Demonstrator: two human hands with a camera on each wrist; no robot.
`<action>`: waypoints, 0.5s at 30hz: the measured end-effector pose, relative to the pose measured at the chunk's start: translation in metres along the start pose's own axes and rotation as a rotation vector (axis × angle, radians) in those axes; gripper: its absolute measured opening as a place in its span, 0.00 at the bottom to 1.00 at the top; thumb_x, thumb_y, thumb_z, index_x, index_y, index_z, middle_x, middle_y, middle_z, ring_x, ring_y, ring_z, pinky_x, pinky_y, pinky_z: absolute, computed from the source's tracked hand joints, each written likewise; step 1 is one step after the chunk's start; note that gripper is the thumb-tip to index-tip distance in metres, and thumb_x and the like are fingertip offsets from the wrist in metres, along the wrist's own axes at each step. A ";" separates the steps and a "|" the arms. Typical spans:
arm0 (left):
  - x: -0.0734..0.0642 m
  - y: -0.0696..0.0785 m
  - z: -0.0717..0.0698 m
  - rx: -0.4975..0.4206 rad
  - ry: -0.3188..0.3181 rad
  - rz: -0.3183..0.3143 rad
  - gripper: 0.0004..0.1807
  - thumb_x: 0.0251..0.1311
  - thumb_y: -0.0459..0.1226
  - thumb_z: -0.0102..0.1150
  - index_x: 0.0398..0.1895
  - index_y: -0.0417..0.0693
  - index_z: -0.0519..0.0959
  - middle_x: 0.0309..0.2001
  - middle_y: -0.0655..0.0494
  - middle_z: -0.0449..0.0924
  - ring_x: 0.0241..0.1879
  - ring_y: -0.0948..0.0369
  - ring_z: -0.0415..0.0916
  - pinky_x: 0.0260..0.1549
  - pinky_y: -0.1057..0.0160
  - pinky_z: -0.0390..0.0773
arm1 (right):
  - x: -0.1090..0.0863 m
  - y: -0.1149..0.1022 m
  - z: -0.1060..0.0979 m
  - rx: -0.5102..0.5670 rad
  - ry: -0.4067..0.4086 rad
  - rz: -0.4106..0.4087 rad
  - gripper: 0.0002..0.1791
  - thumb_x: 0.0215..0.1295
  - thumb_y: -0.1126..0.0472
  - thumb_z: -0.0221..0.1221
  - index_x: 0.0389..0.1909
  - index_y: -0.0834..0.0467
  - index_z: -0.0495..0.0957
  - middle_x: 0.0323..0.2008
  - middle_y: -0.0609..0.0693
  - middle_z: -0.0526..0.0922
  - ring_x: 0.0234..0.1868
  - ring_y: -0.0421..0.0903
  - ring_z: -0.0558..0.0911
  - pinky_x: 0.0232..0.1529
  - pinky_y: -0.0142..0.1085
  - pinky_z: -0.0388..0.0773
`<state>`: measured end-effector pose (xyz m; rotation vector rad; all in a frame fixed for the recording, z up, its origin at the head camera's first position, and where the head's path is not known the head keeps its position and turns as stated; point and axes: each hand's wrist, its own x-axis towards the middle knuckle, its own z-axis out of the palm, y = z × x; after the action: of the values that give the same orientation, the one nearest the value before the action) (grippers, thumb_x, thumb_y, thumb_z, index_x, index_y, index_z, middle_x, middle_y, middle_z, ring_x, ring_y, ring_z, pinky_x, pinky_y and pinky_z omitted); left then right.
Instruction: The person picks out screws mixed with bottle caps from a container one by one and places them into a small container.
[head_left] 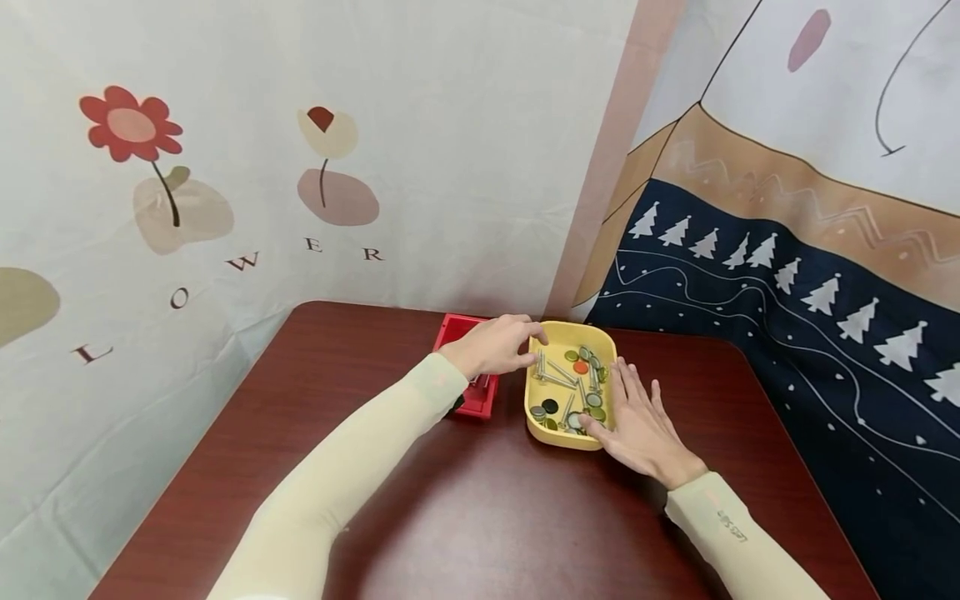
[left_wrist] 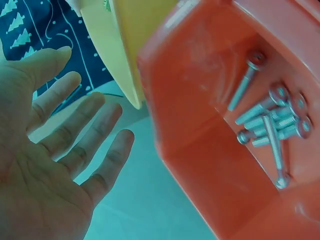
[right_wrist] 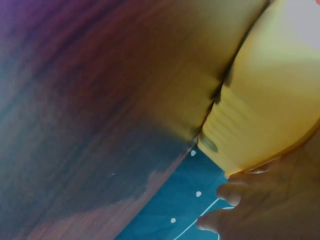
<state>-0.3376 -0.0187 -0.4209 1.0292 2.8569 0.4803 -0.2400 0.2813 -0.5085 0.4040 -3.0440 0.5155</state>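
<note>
My left hand (head_left: 497, 345) hovers between a red bin (head_left: 476, 409) and a yellow box (head_left: 553, 337), its fingertips over the box's left rim. In the left wrist view its palm is bare and the fingers are loosely extended. Several metal bolts (left_wrist: 272, 135) lie inside the red bin. The yellow box contains more bolts (head_left: 557, 380) mixed with small round discs (head_left: 581, 367), orange, green, black and silvery. Along the right wall of the yellow box rests my right hand (head_left: 643, 429), fingers straight and thumb over the near right corner.
Both containers stand on a dark red-brown table (head_left: 480, 500), towards its far edge. Behind it hangs a pale cloth (head_left: 450, 150) with flower prints, and at the right a navy cloth (head_left: 705, 292) with white trees.
</note>
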 end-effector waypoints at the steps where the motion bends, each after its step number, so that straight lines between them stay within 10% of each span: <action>1: 0.002 0.002 0.001 0.003 -0.004 0.000 0.20 0.83 0.48 0.71 0.72 0.58 0.87 0.69 0.51 0.87 0.58 0.55 0.84 0.67 0.50 0.88 | 0.000 0.000 0.000 0.000 0.001 -0.001 0.64 0.83 0.26 0.59 0.96 0.66 0.44 0.97 0.66 0.42 0.97 0.72 0.46 0.91 0.80 0.40; 15: 0.028 0.035 0.016 0.162 -0.050 0.059 0.30 0.79 0.50 0.76 0.80 0.63 0.83 0.83 0.51 0.78 0.79 0.51 0.79 0.79 0.47 0.83 | 0.004 0.001 0.001 -0.009 -0.012 0.003 0.63 0.83 0.28 0.59 0.96 0.67 0.43 0.97 0.67 0.42 0.97 0.72 0.46 0.91 0.80 0.40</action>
<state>-0.3356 0.0286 -0.4243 1.1351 2.8664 0.2255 -0.2439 0.2811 -0.5090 0.4033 -3.0573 0.5011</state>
